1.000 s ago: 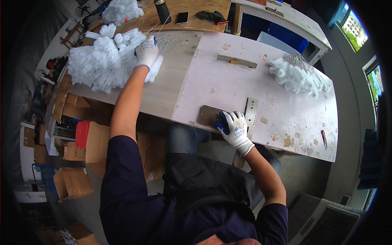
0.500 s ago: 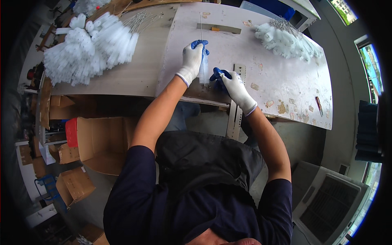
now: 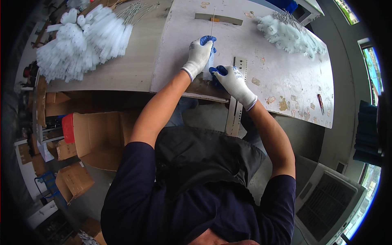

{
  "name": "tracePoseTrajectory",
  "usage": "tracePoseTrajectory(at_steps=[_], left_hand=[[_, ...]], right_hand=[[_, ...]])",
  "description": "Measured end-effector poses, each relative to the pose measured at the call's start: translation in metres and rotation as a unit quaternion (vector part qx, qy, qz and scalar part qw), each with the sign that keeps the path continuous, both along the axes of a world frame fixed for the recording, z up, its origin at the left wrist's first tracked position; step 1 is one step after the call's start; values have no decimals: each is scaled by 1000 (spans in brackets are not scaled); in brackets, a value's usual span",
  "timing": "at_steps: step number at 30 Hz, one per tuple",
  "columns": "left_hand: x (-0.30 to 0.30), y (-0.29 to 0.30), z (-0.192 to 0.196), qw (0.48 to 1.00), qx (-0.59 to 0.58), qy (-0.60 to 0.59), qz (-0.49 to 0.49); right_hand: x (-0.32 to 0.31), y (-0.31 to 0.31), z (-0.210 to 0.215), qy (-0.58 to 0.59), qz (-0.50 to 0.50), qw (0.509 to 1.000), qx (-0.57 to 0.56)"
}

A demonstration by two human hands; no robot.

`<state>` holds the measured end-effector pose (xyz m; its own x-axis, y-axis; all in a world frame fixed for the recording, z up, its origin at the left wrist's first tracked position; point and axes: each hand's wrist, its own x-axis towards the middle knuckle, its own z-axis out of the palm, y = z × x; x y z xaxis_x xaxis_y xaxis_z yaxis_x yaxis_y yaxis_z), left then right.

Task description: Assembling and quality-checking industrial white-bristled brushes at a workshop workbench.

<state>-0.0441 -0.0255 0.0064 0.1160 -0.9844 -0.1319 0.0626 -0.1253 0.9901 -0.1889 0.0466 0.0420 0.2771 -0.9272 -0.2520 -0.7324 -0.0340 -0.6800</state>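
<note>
My left hand (image 3: pixel 199 56), in a white glove with blue fingertips, is closed around a tube brush (image 3: pixel 211 61). The brush's thin wire handle points away over the table, and its white bristles run toward me. My right hand (image 3: pixel 234 83), gloved the same way, is beside the brush's near, bristled end. Its fingers are pinched together, and what lies between them is hidden. A large heap of white brushes (image 3: pixel 77 49) lies at the far left, wire handles fanned outward. Another pile of brushes (image 3: pixel 286 34) rests at the far right.
A perforated metal bar (image 3: pixel 235 116) crosses the near edge of the table (image 3: pixel 179 61). A flat strip (image 3: pixel 232 20) with an orange piece lies beyond my hands. A red-handled tool (image 3: pixel 320 104) lies at right. An open cardboard box (image 3: pixel 100 139) stands below left.
The view has shifted slightly. My left hand and the brush have moved a little right, and my right hand's fingers now sit closer to the bristled end.
</note>
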Motion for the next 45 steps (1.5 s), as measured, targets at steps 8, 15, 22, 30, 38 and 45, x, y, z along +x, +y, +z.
tracePoseTrajectory(at_steps=[8,15,22,30,38,45], left_hand=[[8,-5,-3,1000,-7,26,-15],[11,-6,8,996,73,9,-51],[3,-8,1,997,54,-27,-55],[-14,-11,11,995,18,-23,-97],[26,167,-1,995,36,65,69],[-23,211,-22,959,118,216,-141]], right_hand=[[-17,9,20,139,219,903,-343],[-5,-18,-1,172,383,829,-369],[2,-29,-12,204,439,784,-389],[7,-16,-21,182,391,808,-402],[21,26,29,327,318,871,-181],[45,39,22,296,169,934,-102]])
